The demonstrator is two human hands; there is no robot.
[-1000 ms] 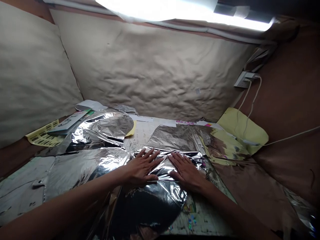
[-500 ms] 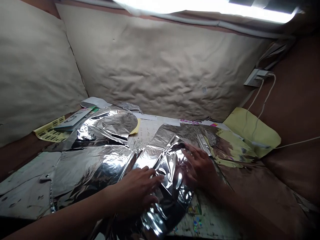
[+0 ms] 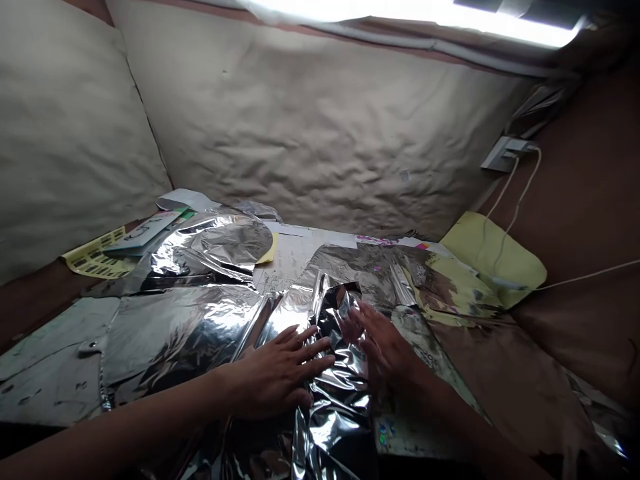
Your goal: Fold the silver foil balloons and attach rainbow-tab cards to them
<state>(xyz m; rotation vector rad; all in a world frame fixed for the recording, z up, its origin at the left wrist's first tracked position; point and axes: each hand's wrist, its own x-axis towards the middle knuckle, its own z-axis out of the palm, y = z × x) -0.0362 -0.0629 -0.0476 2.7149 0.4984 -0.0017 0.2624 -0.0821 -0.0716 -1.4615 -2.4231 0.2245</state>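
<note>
A shiny silver foil sheet [image 3: 340, 393] lies creased between my hands and hangs over the front edge of the table. My left hand [image 3: 277, 373] rests palm down on its left part, fingers spread and flat. At its right edge, my right hand [image 3: 387, 340] touches the foil with extended fingers; the thumb is hard to make out. More silver foil [image 3: 200, 333] stretches under and left of my left forearm. Behind it lies a rounded piece of foil [image 3: 233, 240].
A yellow label sheet [image 3: 97, 257] and a card with lettering [image 3: 145, 233] lie at the left. Yellow paper [image 3: 500, 257] leans at the right, below a power socket [image 3: 505, 153] with white cables. A paper-covered wall [image 3: 300, 133] closes off the back.
The foil's right part has come leftward and lies in a narrower, more upright fold. My left hand has flattened with fingers spread; my right hand has shifted slightly down and left.
</note>
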